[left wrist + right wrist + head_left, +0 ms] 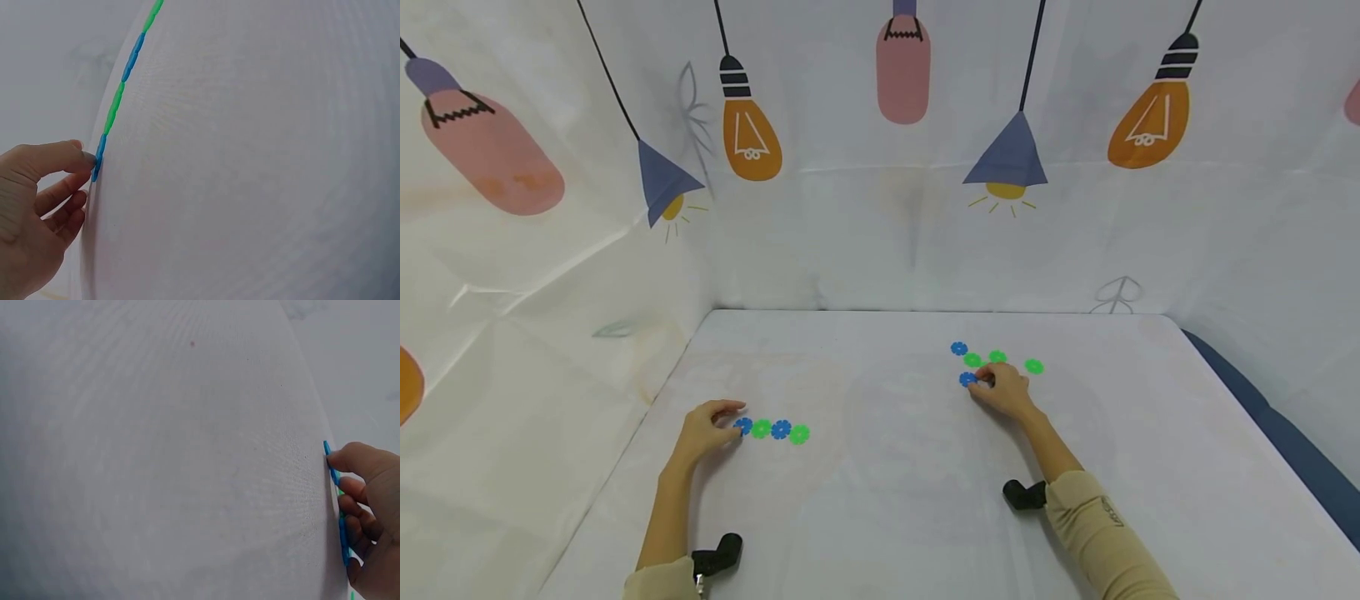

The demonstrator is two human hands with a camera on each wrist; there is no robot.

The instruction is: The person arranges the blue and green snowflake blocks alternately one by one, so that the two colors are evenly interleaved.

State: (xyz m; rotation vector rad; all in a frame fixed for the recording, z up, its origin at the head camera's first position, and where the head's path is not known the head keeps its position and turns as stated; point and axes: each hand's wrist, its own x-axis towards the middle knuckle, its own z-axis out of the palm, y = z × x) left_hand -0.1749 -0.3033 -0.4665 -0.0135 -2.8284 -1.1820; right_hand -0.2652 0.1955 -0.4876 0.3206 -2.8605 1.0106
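Observation:
Toward the left of the table, blue and green interlocking plastic discs, notched like flowers, form a row. My left hand [706, 429] pinches the blue disc [744, 426] at its left end, the thumb on its edge in the left wrist view. A green disc [762, 428], a blue disc [781, 429] and another green disc [799, 434] continue the row. Farther back on the right, my right hand [1006, 390] pinches a single blue disc [331, 464] between thumb and fingers. Its fingers partly hide loose discs behind them.
Around the right hand lie a blue disc [958, 348] and several green discs, one [1033, 367] set apart to the right. The white table [880, 517] meets a lamp-printed cloth [850, 242] at its back. Black wrist devices [718, 554] sit at both sleeves.

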